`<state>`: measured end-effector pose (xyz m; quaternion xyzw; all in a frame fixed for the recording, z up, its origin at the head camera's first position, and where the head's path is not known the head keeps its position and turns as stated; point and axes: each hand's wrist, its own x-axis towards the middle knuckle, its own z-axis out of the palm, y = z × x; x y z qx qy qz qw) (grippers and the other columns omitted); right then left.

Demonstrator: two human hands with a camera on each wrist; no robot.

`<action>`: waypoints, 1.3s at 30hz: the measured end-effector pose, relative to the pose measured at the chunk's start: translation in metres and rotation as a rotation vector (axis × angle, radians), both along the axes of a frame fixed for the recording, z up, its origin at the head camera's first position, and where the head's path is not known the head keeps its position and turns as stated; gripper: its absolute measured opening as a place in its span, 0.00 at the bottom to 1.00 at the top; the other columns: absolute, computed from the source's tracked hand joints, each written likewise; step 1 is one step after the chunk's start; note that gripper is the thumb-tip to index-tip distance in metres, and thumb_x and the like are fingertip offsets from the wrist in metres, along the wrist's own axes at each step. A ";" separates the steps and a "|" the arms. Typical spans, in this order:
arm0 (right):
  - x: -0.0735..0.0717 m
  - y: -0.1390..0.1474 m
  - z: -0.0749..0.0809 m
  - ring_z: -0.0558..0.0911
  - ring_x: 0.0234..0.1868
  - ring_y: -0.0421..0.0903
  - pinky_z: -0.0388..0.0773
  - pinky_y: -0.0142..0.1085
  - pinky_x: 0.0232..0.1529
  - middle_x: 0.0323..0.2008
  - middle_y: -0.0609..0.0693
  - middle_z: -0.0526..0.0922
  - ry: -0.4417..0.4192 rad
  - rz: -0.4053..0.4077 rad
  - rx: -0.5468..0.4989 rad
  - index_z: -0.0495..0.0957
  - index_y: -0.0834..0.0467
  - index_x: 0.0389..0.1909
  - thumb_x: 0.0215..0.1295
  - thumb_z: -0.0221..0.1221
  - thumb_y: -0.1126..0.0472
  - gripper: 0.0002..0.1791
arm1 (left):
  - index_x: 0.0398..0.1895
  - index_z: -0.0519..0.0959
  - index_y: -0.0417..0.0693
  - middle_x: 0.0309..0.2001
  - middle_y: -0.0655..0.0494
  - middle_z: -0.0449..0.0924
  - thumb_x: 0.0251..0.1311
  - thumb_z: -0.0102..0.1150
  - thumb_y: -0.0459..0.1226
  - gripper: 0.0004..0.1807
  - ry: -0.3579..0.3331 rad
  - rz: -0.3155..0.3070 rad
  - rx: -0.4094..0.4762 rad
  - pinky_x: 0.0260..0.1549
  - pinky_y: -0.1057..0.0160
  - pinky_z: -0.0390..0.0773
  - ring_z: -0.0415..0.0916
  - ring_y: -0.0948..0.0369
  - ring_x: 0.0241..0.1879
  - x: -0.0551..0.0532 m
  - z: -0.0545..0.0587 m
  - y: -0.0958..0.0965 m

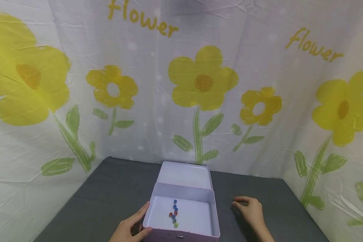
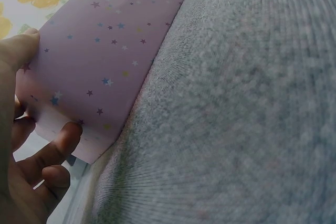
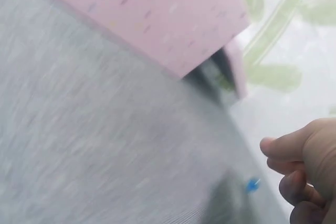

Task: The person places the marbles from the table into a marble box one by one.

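An open lilac tin box [image 1: 166,234] with a star print stands before me, its lid [image 1: 186,174] folded back. Several small blue, red and green beads [image 1: 176,213] lie inside in a loose line. My left hand [image 1: 132,223] holds the box at its front left corner; the left wrist view shows the thumb and fingers against the wall. To the right of the box, my right hand [image 1: 250,211] hovers over the table with its thumb and index fingertips close together. Whether anything is between them is hidden. In the right wrist view, a small blue bead [image 3: 253,184] shows near the fingers, apart from them.
A dark grey cloth covers the table [image 1: 109,191]. Behind it and along both sides hangs a white curtain [image 1: 151,134] with yellow flowers. The box has a metal latch [image 1: 180,237] on its front wall.
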<state>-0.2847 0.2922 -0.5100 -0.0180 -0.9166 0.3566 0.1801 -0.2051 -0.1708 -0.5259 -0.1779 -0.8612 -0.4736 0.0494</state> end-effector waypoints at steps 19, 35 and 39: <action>0.003 -0.035 0.059 0.58 0.08 0.33 0.56 0.27 0.13 0.13 0.46 0.79 0.068 0.088 -0.080 0.91 0.61 0.45 0.62 0.75 0.63 0.11 | 0.80 0.68 0.43 0.78 0.43 0.67 0.68 0.70 0.52 0.43 -0.008 0.002 -0.004 0.56 0.66 0.81 0.72 0.45 0.70 0.001 -0.002 -0.002; -0.002 -0.136 0.055 0.57 0.10 0.28 0.56 0.25 0.14 0.20 0.49 0.85 0.116 0.348 -0.138 0.92 0.58 0.38 0.60 0.76 0.65 0.06 | 0.80 0.66 0.42 0.78 0.40 0.65 0.69 0.69 0.52 0.43 -0.026 -0.004 -0.002 0.56 0.47 0.83 0.70 0.35 0.71 -0.001 0.002 -0.001; -0.001 -0.157 0.055 0.60 0.10 0.27 0.58 0.25 0.14 0.28 0.52 0.90 0.118 0.424 -0.147 0.92 0.58 0.40 0.61 0.76 0.63 0.07 | 0.80 0.66 0.42 0.78 0.41 0.65 0.69 0.69 0.53 0.44 -0.015 -0.002 -0.018 0.58 0.45 0.81 0.69 0.35 0.71 -0.001 0.001 0.000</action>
